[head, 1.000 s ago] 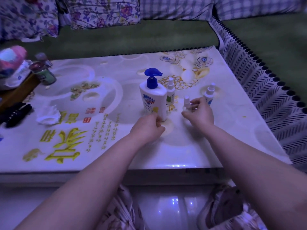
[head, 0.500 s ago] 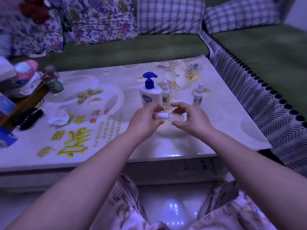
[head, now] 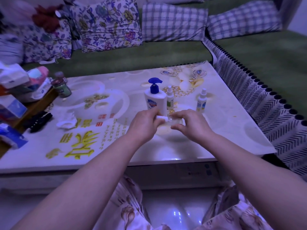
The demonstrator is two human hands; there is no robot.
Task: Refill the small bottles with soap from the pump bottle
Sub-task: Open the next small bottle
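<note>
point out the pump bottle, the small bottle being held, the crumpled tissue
pump bottle point(head: 155, 103): head view, on its white body
held small bottle point(head: 175, 121): head view, on its clear body
crumpled tissue point(head: 66, 121): head view, its middle

We are seeing little of the small clear bottle point(head: 176, 121): our left hand point(head: 144, 124) and right hand point(head: 191, 126) are gripping and covering most of it. The left hand is also hiding the pump bottle point(head: 155, 102) base. Labels on the green-labelled spray bottle point(head: 169, 101) and the yellow-labelled spray bottle point(head: 201, 103) are staying too small to read. The left edge is cutting off the blurred blue tissue pack point(head: 10, 136).
</note>
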